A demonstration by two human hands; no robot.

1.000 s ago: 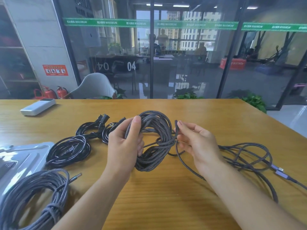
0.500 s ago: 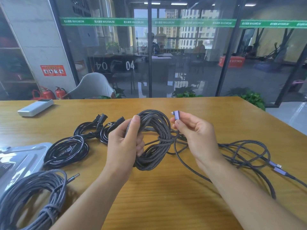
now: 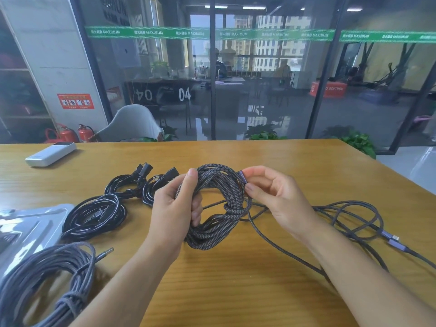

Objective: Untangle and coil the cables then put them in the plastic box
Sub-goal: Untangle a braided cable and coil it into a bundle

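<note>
Glass wall behind wooden table (image 3: 236,291); green strip reads "MAXIMUM", "04" on glass. Braided cable coil (image 3: 212,208), grey-black weave, held above table centre, long axis near-to-far. Left hand (image 3: 174,208) fingers curled round coil's left side. Right hand (image 3: 278,199) pinches purple plug (image 3: 243,177) at coil's far right edge, plug pointing away. Loose cable (image 3: 349,215) right of coil. Black cables (image 3: 94,215) left; plastic box (image 3: 28,227) further left.

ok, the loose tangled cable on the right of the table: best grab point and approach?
Grip the loose tangled cable just behind its two purple connectors at the right end, coming from above. The ends lie flat and clear of the loops, so they likely give a free start for untangling. The right hand is nearest, but it pinches the braided coil's connector now.
</note>
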